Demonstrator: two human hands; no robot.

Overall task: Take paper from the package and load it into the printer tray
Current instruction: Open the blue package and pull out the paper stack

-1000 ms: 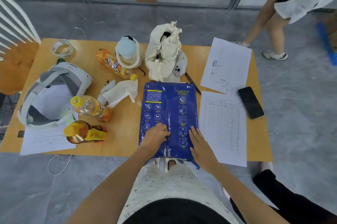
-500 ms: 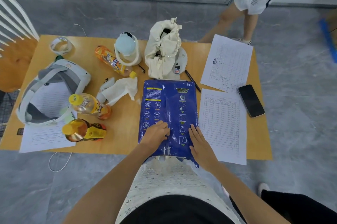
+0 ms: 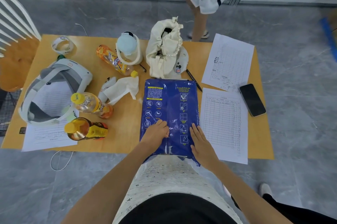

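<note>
A blue paper package point(image 3: 170, 107) with yellow and white print lies flat on the wooden table point(image 3: 125, 125), its near end at the table's front edge. My left hand point(image 3: 156, 132) rests on the package's lower left part with fingers curled, pinching the wrapper at the middle seam. My right hand point(image 3: 200, 141) lies flat on the lower right corner, fingers straight and together. A torn wrapper flap hangs over the table edge under my hands. No printer or tray is in view.
Two printed forms point(image 3: 224, 123) and a black phone point(image 3: 252, 99) lie right of the package. Left are bottles point(image 3: 91, 104), a tissue point(image 3: 120, 88), a white headset point(image 3: 52, 92). Behind stand a cream bag point(image 3: 164, 50) and a pen point(image 3: 194, 80). A person point(image 3: 204, 1) walks beyond the table.
My hands have stayed on the package's near end, barely shifting. The person behind the table has walked from the right toward the middle.
</note>
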